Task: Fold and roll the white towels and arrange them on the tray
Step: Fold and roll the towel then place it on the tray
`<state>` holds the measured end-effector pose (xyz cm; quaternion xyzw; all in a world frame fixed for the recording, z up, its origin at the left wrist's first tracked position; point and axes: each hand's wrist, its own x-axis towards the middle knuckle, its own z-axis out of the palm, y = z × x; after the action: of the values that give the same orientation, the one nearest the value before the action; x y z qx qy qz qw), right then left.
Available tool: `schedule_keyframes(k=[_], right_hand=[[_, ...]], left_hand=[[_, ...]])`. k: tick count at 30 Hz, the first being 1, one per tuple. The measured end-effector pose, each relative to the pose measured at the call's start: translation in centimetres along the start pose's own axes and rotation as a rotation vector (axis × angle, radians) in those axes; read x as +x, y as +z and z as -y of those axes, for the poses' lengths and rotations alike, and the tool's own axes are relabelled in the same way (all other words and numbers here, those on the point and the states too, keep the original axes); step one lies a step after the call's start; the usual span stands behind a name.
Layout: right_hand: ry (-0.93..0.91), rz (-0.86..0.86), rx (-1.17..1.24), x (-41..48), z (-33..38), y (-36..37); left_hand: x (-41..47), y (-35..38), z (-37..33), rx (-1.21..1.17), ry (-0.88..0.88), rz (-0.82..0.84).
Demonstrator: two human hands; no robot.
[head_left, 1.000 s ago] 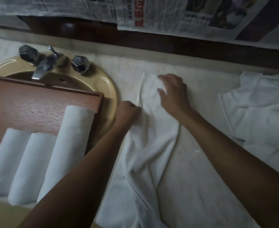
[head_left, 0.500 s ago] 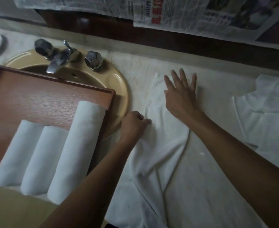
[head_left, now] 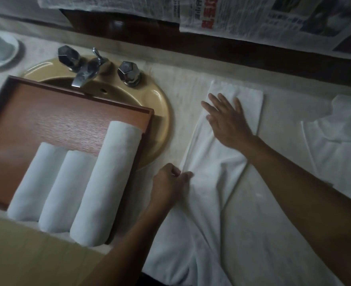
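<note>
Step in hand: folding, not yet rolling. Towel [head_left: 211, 162] lies on the table [head_left: 284, 213], just right of the sink [head_left: 160, 120], folded lengthwise into a narrow strip.

Long axis runs from the near table edge toward the back wall, tilted slightly right. Far end is squared off; near end is wider and wrinkled.

Right hand [head_left: 228, 118] lies flat, fingers spread, pressing on the far half. Left hand [head_left: 168, 186] has its fingers curled, pinching the strip's left edge at mid-length.

Next move, my read: flatten the near half so the edges line up, then roll along the long axis.

Three rolled towels [head_left: 108, 182] lie side by side on the tray [head_left: 56, 120], which sits over the sink. More loose towels [head_left: 335, 151] sit at far right.
</note>
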<state>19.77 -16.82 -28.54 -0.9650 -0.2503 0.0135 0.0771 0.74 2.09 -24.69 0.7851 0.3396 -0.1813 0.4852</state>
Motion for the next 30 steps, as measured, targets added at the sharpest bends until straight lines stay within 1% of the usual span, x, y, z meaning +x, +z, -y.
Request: schedule_keyframes(k=[4,7,9,11,12,13,14,15,16,17,18,19,20,22,23,25,26,27,30], right_hand=[[0.014,-0.004,-0.014,0.4,0.1,0.1],[0.046,-0.096,0.026,-0.8,1.6,-0.6],[0.008,-0.14,0.098,-2.9,3.0,-0.3],[-0.017,-0.097,0.154,-5.0,3.5,0.7],[-0.02,-0.058,0.163,-5.5,3.2,1.1],[-0.024,-0.027,0.166,-5.5,2.7,1.2],[-0.024,-0.001,0.167,-5.1,2.1,1.1],[-0.022,0.026,0.168,-4.4,1.6,0.9],[-0.021,0.05,0.17,-3.8,1.3,0.5],[-0.018,0.066,0.172,-3.3,1.0,0.3],[-0.017,0.071,0.169,-2.9,0.9,0.2],[-0.018,0.066,0.16,-2.8,0.9,0.1],[-0.022,0.058,0.143,-2.8,0.8,0.2],[-0.029,0.037,0.102,-2.9,0.8,0.3],[-0.027,0.025,0.088,-3.0,0.8,0.3],[-0.026,0.005,0.087,-2.8,0.8,0.2],[-0.028,-0.002,0.091,-2.8,0.9,0.2],[-0.031,-0.007,0.092,-2.8,0.8,0.3],[-0.033,-0.001,0.105,-2.7,0.7,0.3]], left_hand=[[-0.6,-0.1,-0.4,-0.006,0.014,-0.049],[-0.7,-0.3,-1.1,0.038,0.036,-0.043],[-0.6,-0.3,-1.0,0.047,0.041,-0.037],[-0.9,-0.3,-1.2,0.057,0.03,-0.041],[-1.1,-0.3,-1.2,0.021,0.004,-0.013],[-1.4,-0.6,-1.3,-0.097,-0.057,0.082],[-1.7,-0.8,-1.5,-0.273,-0.133,0.249],[-2.1,-1.3,-1.7,-0.433,-0.227,0.455],[-2.7,-1.8,-1.8,-0.521,-0.281,0.632],[-3.0,-2.3,-1.8,-0.501,-0.284,0.739],[-3.3,-2.7,-1.7,-0.41,-0.251,0.752],[-3.4,-2.8,-1.4,-0.332,-0.199,0.697],[-3.6,-2.9,-1.3,-0.319,-0.179,0.628],[-3.9,-3.1,-0.9,-0.404,-0.18,0.524],[-3.7,-3.1,-0.5,-0.349,-0.128,0.443],[-3.4,-2.8,0.3,0.008,0.01,0.255],[-3.5,-2.6,0.6,0.157,0.039,0.19],[-3.6,-2.4,0.8,0.229,0.041,0.161],[-3.8,-1.9,1.2,0.271,0.043,0.084]])
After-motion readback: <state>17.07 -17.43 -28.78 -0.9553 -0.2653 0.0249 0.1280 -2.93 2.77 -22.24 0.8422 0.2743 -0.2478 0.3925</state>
